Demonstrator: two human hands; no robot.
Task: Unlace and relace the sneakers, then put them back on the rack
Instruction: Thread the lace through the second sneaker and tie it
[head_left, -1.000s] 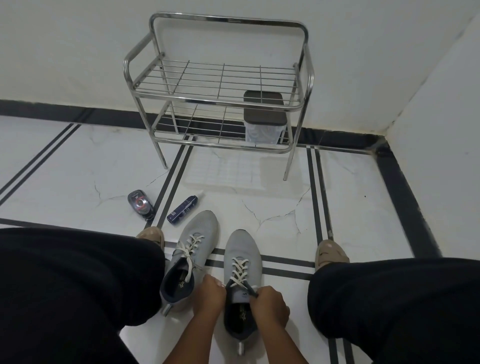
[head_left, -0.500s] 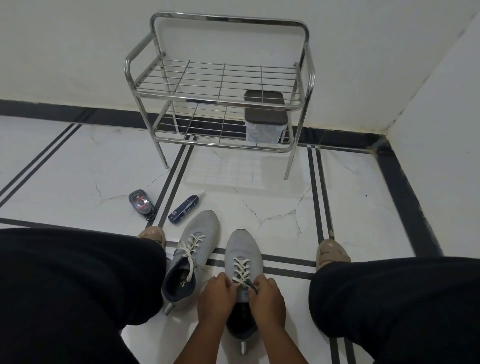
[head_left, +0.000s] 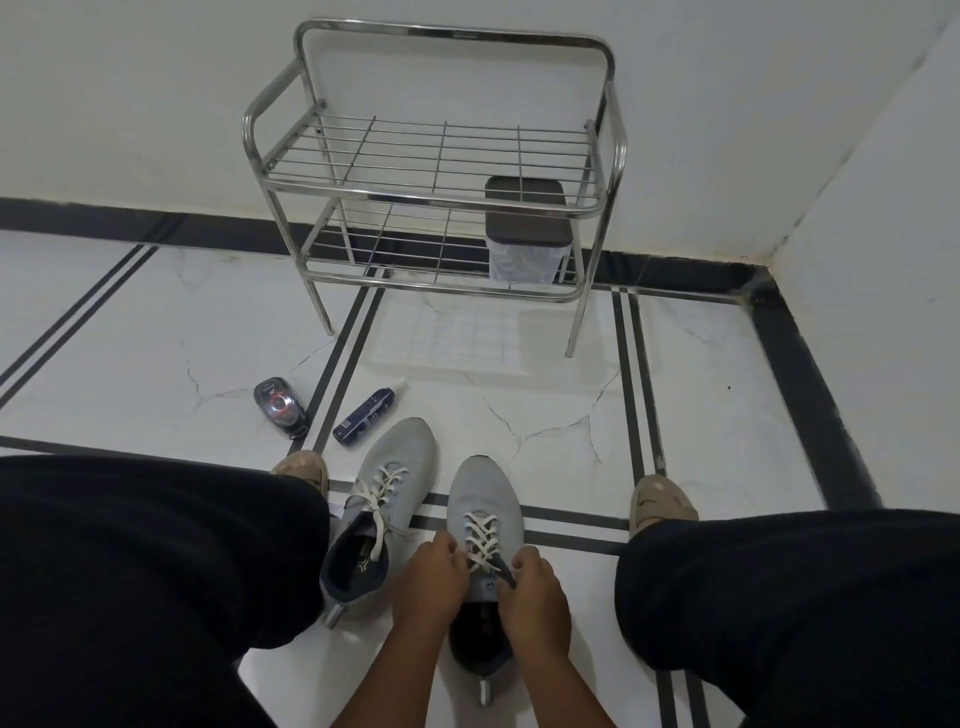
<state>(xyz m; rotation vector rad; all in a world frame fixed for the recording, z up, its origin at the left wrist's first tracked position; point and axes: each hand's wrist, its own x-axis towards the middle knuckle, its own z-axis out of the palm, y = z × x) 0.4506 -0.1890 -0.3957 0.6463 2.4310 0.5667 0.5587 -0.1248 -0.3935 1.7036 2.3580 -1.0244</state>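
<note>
Grey knit sneakers sit side by side on the white tile btwn my knees. Right sneaker (head_left: 483, 525) is nearest me, w/ both hands at the top of its white lace (head_left: 480, 538). Left hand (head_left: 428, 584) has fingers curled together at the lace's left side; right hand (head_left: 535, 590) pinches what looks like a dark lace end, though I can't tell for sure. Left sneaker (head_left: 382, 499) lies just beside it, lace loose, untouched. Steel rack (head_left: 431, 200) stands well apart by the wall, a small lidded bin (head_left: 527, 244) on its lower shelf. Blue bottle (head_left: 363, 413) and a dark tin (head_left: 278, 405) lie near the left sneaker's toe.
</note>
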